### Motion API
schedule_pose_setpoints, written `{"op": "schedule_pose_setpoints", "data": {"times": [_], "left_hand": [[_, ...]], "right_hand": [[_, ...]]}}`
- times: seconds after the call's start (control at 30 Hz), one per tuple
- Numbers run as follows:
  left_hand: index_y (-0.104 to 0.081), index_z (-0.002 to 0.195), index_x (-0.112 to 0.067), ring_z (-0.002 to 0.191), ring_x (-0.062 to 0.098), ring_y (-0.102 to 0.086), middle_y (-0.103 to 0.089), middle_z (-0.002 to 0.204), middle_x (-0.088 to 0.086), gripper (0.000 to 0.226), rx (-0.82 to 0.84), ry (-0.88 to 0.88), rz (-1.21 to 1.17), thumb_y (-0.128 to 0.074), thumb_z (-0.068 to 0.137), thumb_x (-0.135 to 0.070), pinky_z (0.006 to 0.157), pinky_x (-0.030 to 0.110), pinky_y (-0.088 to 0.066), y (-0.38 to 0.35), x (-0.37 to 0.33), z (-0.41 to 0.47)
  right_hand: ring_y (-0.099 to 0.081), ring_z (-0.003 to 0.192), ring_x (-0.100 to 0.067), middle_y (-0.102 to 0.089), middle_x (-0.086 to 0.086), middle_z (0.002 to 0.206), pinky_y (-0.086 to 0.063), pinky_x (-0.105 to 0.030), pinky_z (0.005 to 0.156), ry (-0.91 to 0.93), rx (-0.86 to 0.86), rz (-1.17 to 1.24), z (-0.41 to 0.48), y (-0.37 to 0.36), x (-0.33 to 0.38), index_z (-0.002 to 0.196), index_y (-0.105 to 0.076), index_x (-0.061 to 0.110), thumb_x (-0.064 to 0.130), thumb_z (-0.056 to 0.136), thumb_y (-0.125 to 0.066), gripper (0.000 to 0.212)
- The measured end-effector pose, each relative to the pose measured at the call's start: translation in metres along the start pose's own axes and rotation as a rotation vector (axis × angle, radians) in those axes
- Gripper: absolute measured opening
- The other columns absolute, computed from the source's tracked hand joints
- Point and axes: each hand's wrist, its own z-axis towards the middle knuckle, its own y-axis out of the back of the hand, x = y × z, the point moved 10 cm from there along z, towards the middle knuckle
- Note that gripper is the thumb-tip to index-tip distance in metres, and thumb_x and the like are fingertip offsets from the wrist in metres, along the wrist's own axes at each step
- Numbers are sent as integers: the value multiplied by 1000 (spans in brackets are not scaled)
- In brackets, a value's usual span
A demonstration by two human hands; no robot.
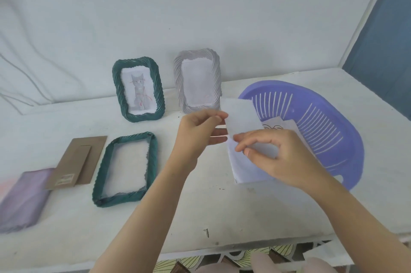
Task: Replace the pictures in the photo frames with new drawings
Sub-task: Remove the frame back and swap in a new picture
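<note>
My left hand (198, 132) pinches the left edge of a white sheet of paper (241, 117) held up over the table. My right hand (275, 157) grips the lower part of the same paper bundle, where a second sheet (246, 170) hangs below. A green frame (126, 168) lies flat and empty on the table to the left of my hands. Another green frame (139, 89) stands upright with a cat drawing in it. A grey frame (198, 80) stands beside it with a pale sheet inside. A brown cardboard backing (77, 161) lies left of the flat frame.
A purple plastic basket (329, 130) sits at the right with a line drawing (273, 127) inside. A purplish folded cloth or sheet stack (24, 197) lies at the far left. A small screw (207, 232) rests near the table's front edge. A white cloth covers table and wall.
</note>
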Motion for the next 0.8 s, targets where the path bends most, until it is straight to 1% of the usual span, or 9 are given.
{"op": "schedule_pose_setpoints", "data": {"times": [0.13, 0.27, 0.37, 0.43, 0.47, 0.5, 0.57, 0.73, 0.8], "left_hand": [[-70, 88, -4, 64, 14, -66, -69, 74, 4, 16, 59, 44, 44, -56, 86, 2, 67, 25, -57, 6, 10, 2], [-69, 82, -7, 65, 12, -63, -66, 71, 4, 16, 18, 38, 61, -60, 81, 6, 68, 24, -57, 27, 10, 6], [-67, 79, -11, 64, 11, -62, -64, 70, 2, 20, -19, 27, 33, -61, 79, 9, 63, 23, -55, 54, 6, 5], [-67, 80, -12, 63, 10, -63, -64, 70, 0, 22, -28, 21, 6, -60, 81, 9, 57, 22, -53, 73, 4, 3], [-67, 80, -12, 61, 9, -62, -65, 70, -1, 23, -40, 19, -7, -59, 81, 10, 55, 21, -51, 86, 3, 0], [-67, 79, -13, 60, 9, -62, -65, 69, -2, 24, -56, 20, -15, -59, 81, 10, 52, 20, -49, 98, 3, -2], [-69, 78, -16, 61, 11, -60, -65, 69, -3, 26, -92, 26, -6, -59, 81, 8, 50, 21, -47, 124, 5, -8], [-71, 82, -16, 65, 7, -63, -68, 79, -2, 24, -203, 70, 126, -61, 81, 6, 47, 22, -49, 188, 16, -22], [-71, 83, -16, 63, 7, -62, -67, 74, -4, 23, -247, 92, 211, -62, 81, 4, 48, 20, -48, 209, 22, -27]], "right_hand": [[-62, 97, 6, -71, 21, 93, -43, -14, 91, -7, 43, -29, 6, -21, 4, 86, -74, 28, 11, 80, -67, 20], [-53, 108, 7, -64, 21, 109, -36, -12, 94, 17, -179, -29, 13, -14, 8, 83, -71, 35, 32, 77, -58, 15], [-44, 112, 14, -54, 17, 120, -33, -10, 94, -42, -290, -76, 23, -14, 3, 85, -67, 41, 19, 83, -63, 22], [-46, 112, 11, -54, 19, 116, -36, -11, 91, -86, -274, -8, 31, -25, 1, 86, -66, 40, 9, 83, -63, 31], [-52, 104, 7, -58, 21, 108, -40, -15, 85, -105, -244, 54, 37, -35, 1, 86, -67, 38, 7, 83, -63, 31], [-57, 87, 2, -62, 21, 93, -42, -17, 75, -125, -202, 129, 42, -47, 1, 85, -69, 35, 6, 83, -63, 29], [-50, 63, -7, -61, 15, 67, -39, -19, 62, -166, -120, 252, 52, -73, 2, 81, -72, 30, 5, 82, -64, 26], [-51, 59, -13, -55, 12, 63, -45, -32, 65, -201, -14, 311, 71, -134, 6, 75, -72, 30, 0, 78, -66, 31], [-51, 57, -12, -55, 7, 69, -45, -25, 64, -228, 15, 260, 77, -156, 6, 78, -70, 31, 2, 77, -67, 29]]}}
